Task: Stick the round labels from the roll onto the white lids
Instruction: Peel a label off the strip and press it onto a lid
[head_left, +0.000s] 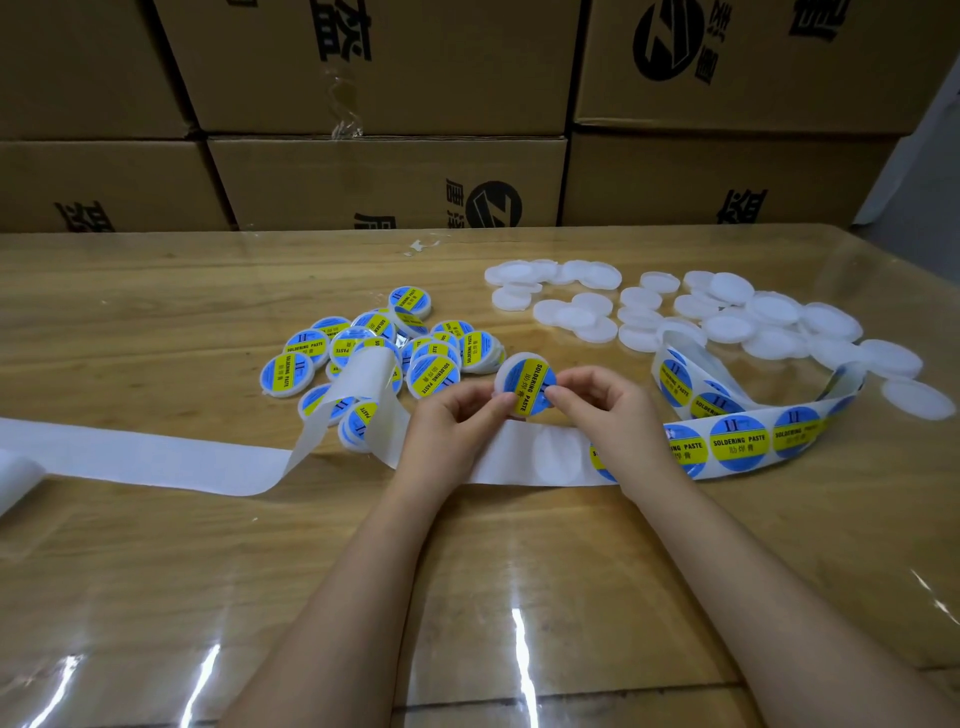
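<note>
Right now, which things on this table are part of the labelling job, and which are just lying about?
In the job: held lid, pinched by left hand and right hand; label strip; plain white lids; labelled lids.
Lying about: empty backing paper; cardboard boxes; tape scrap.

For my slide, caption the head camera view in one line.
Left hand and right hand pinch a labelled lid over the label strip, finished lids left, bare lids right.

Wood-grain surface (156, 545) under a clear glossy sheet with light glare streaks. Stacked brown cardboard boxes (384, 176) with black print behind. Pale wall (930, 171) at far right.
</note>
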